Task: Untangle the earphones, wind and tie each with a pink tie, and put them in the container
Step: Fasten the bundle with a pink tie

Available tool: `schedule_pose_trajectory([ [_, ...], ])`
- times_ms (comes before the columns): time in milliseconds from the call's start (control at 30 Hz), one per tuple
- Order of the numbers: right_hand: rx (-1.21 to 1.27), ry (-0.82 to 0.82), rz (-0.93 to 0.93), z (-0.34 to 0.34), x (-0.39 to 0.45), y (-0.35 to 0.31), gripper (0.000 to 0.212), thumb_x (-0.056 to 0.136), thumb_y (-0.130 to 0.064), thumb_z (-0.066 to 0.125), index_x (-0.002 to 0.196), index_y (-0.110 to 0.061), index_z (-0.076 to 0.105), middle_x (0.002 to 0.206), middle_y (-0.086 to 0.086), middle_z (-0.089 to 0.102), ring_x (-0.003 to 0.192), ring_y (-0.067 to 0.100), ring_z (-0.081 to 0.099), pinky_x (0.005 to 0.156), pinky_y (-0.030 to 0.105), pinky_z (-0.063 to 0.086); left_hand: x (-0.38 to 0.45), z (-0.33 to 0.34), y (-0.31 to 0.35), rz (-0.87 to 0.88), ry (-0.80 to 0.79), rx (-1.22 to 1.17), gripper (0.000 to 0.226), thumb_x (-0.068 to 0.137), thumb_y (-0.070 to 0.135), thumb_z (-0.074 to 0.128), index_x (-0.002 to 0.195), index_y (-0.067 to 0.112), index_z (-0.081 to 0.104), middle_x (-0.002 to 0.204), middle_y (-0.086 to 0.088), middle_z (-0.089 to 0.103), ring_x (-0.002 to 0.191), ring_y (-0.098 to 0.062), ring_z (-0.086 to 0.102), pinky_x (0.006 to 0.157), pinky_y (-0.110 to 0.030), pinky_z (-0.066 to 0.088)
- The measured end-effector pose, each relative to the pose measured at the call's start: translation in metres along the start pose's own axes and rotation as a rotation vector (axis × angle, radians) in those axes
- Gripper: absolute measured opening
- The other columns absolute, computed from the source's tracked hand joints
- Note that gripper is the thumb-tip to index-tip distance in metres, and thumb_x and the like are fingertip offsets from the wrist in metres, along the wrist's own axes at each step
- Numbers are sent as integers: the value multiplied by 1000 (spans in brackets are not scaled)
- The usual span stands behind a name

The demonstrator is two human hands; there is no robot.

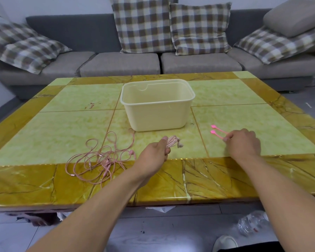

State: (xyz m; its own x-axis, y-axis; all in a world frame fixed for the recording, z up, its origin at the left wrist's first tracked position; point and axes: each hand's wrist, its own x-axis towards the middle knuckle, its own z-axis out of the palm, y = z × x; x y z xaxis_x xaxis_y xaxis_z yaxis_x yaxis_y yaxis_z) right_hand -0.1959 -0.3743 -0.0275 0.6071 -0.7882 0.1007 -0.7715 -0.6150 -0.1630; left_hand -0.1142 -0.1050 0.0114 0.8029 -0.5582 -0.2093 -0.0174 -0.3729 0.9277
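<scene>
Both forearms enter from the near edge and reach forward over the table [44,180], palms down. Left hand [154,155]: fingers curled round a wound bundle of pink earphone cable [172,141], which juts from the fist toward 1 o'clock, one earbud [180,145] hanging at its far end. Right hand [244,144]: knuckles up, thumb and forefinger pinching the near ends of two pink ties [218,132], which lie side by side on the tabletop and point toward 10 o'clock, round heads farthest from the hand. At 9 o'clock of the left hand, well apart from it, a second earphone [102,157] lies in loose tangled loops. At 12 o'clock, between the two hands and farther off, stands the cream container [157,113], open-topped. Beyond the table, a grey sofa [116,64] carries checked cushions [144,24].
</scene>
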Motion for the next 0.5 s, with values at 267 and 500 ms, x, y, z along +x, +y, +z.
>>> schedule_pose_trajectory([
  [267, 524, 130, -205, -28, -24, -55, 10, 106, -14, 38, 104, -16, 48, 96, 8, 64, 85, 25, 59, 69, 36, 40, -3, -5, 2, -48, 13, 137, 49, 108, 50, 28, 73, 22, 49, 65, 8, 47, 56, -12, 39, 56, -29, 29],
  [500, 548, -158, -548, -61, -91, -114, 7, 105, -26, 48, 102, -22, 53, 82, -5, 60, 76, 16, 58, 65, 36, 41, -17, 6, 12, 14, 7, 237, 54, 110, 35, 30, 59, 17, 37, 60, -1, 41, 54, -21, 37, 53, -35, 25],
])
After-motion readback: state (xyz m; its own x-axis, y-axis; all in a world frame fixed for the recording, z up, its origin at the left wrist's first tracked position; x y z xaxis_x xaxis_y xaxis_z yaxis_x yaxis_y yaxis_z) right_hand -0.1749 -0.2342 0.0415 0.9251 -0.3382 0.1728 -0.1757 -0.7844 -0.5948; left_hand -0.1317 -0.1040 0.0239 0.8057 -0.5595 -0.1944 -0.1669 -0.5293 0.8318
